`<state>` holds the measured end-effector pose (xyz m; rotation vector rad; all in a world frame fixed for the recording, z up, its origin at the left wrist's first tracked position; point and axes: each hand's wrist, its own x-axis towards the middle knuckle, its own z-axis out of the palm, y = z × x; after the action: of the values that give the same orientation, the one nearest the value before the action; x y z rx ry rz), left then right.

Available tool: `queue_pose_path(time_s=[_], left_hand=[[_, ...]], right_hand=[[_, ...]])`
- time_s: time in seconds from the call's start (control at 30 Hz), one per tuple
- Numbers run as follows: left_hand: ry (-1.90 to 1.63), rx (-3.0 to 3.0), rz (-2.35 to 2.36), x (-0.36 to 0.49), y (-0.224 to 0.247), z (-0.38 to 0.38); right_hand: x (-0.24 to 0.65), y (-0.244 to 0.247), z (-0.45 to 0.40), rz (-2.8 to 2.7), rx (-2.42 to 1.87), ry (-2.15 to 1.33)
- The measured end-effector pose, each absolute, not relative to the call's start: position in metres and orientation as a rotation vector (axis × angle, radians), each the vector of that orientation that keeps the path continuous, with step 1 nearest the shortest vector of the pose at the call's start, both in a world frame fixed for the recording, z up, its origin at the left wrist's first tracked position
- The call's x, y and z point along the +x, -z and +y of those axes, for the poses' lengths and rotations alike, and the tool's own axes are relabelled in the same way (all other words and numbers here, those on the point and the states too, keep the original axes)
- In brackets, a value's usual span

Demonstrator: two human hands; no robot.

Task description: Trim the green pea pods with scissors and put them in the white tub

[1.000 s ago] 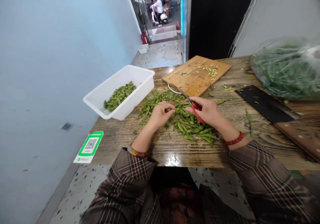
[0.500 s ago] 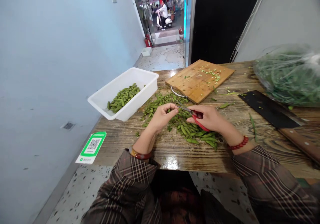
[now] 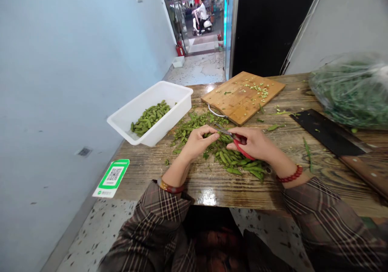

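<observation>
Red-handled scissors (image 3: 243,150) are in my right hand (image 3: 253,142), its fingers wrapped round the handles, with the blades pointing left. My left hand (image 3: 198,142) is pinched closed by the blade tips; whatever it holds is hidden or too small to name. Green bean pods (image 3: 233,159) lie in a heap under and in front of my right hand. Trimmed bits and smaller pods (image 3: 194,122) are spread behind my left hand. More pods (image 3: 150,117) lie inside the white plastic tub (image 3: 169,127) at the left.
A wooden cutting board (image 3: 235,98) with green scraps stands at the back of the table (image 3: 145,171). On the right lie a cleaver (image 3: 330,132) and a full plastic bag (image 3: 348,94). A QR code card (image 3: 112,178) is at the left edge. Outside, a person (image 3: 201,13) sits on a scooter.
The scissor blades look slightly further apart, and my left fingertips have shifted a little. Outside the doorway, the person on the scooter has moved slightly to the right.
</observation>
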<state>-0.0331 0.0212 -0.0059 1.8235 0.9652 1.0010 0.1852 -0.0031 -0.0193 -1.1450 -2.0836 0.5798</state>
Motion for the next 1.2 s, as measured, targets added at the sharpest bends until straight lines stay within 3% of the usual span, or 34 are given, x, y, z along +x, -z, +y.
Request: queue_pose_path(time_s=[0.73, 1.2], left_hand=[[-0.941, 1.69, 0.989, -0.03, 0.0047, 0.0175], [-1.117, 0.891, 0.802, -0.0298, 0.0022, 0.0188]], right_hand=[[0.1868, 0.0218, -0.0037, -2.163, -1.185, -0.585], [0.1817, 0.0225, -0.002, -2.08, -1.282, -0.515]])
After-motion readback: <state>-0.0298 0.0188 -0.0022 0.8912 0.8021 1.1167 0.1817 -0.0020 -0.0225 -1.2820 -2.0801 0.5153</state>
